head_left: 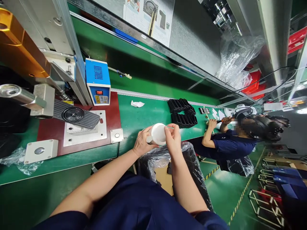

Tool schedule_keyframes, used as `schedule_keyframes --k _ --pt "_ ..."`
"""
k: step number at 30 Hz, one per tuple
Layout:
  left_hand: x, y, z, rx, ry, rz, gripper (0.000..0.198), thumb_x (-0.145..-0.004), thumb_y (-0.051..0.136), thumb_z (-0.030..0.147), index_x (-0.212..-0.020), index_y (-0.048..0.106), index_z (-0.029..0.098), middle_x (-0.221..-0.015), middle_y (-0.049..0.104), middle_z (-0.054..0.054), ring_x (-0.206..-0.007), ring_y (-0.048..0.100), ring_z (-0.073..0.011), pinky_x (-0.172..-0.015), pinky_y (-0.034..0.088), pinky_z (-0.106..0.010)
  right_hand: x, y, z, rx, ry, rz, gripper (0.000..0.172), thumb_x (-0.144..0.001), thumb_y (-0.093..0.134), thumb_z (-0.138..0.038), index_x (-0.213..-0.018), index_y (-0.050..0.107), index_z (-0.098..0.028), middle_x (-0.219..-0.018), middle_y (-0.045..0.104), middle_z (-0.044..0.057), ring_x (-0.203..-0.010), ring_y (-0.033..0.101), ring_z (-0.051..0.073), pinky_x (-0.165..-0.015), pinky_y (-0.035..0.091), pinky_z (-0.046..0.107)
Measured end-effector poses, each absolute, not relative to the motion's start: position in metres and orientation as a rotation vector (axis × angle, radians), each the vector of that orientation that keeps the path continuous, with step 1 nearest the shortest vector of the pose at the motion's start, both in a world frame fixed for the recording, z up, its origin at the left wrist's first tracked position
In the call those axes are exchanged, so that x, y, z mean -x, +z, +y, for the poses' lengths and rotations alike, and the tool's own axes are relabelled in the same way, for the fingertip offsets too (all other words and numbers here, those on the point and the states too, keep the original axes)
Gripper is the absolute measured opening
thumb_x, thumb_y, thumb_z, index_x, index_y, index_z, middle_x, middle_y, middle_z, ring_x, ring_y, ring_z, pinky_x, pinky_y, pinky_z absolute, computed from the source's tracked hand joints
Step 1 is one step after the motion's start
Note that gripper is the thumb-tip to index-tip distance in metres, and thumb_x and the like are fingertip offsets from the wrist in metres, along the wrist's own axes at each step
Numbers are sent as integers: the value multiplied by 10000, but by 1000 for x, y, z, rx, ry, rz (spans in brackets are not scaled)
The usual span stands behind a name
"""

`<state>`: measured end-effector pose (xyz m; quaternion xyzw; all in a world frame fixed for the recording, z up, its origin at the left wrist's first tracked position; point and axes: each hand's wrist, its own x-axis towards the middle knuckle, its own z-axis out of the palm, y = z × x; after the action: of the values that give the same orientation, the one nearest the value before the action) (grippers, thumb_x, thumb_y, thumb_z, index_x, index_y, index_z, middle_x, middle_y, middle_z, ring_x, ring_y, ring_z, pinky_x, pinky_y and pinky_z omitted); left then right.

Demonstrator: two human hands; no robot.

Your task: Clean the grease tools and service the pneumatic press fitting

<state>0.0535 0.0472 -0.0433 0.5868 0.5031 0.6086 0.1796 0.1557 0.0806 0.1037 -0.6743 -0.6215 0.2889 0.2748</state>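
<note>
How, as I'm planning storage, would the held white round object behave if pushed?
The white round object may roll on edge, given its circular outline; its broad face suggests it would probably resist tipping when laid flat.

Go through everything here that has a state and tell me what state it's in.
White round piece: held, tilted
Left hand: curled around it
Right hand: fingers closed at its edge
Switch on blue box: glowing red, apparently on
Tissue: crumpled
Ribbed black plate: lying flat-side up
</note>
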Motion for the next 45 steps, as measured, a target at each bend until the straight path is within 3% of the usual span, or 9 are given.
schedule_keyframes --k 4,8,11,18,22,27,33,39,45 --pt "-42 -31 34 -1427 1848 1284 656 -580 810 522 -970 380 215 -1224 583 -187 -1159 593 -294 -920 526 -471 -152 115 74 1408 1275 -1532 434 -899 364 -586 -1121 460 -225 -949 716 88 -781 654 201 -629 479 307" --pt "-33 -13 23 -1368 1920 1242 642 -602 798 526 -961 366 217 -1217 565 -175 -1142 600 -301 -926 529 -500 -163 108 70 1365 1581 -1539 589 -882 277 -691 -1171 499 -227 -916 734 89 -834 679 232 -675 495 352" --pt "-34 -4 23 -1337 1918 1313 531 -675 781 430 -948 381 210 -1176 575 -154 -1120 609 -280 -891 556 -464 -173 102 67 1317 1638 -1624 550 -892 328 -659 -1185 523 -236 -936 731 79 -894 675 230 -713 497 362" --pt "-39 -1 26 -1343 1874 1385 413 -725 728 297 -945 391 205 -1159 571 -137 -1104 613 -254 -874 566 -429 -202 90 80 1639 936 -1629 306 -854 513 -401 -1086 545 -204 -994 694 78 -846 636 190 -673 490 304" --pt "-40 -7 24 -1438 1808 1355 493 -683 780 332 -949 383 208 -1176 582 -148 -1100 616 -252 -868 563 -410 -202 82 84 1636 905 -1833 303 -834 490 -301 -1117 539 -204 -978 681 56 -706 586 152 -570 449 263" --pt "-38 -10 31 -1696 1696 1377 405 -736 743 352 -941 421 216 -1206 612 -143 -1146 597 -259 -895 517 -421 -198 71 86 1569 884 -1502 287 -895 421 -367 -1089 533 -187 -959 680 77 -860 619 179 -709 478 301" --pt "-35 9 51 -2202 1245 1359 129 -830 617 240 -949 570 226 -1033 707 -86 -1147 594 -289 -894 428 -462 -208 77 90 1590 603 -1369 356 -943 338 -448 -1120 525 -201 -1191 611 113 -1017 609 198 -824 486 352" --pt "-26 9 48 -1994 1425 1357 154 -804 664 321 -782 553 215 -957 712 -54 -962 656 -230 -825 456 -386 -189 74 99 1590 551 -2107 511 -977 244 -436 -1405 399 -204 -1459 421 113 -1364 359 233 -1109 292 449" --pt "-13 -24 18 -1503 1424 1493 265 -919 476 295 -678 553 216 -650 647 6 -633 616 -150 -653 471 -293 -174 68 102 1554 428 -2728 862 -818 454 -687 -1508 193 -240 -1583 113 151 -1444 73 382 -1049 247 626"
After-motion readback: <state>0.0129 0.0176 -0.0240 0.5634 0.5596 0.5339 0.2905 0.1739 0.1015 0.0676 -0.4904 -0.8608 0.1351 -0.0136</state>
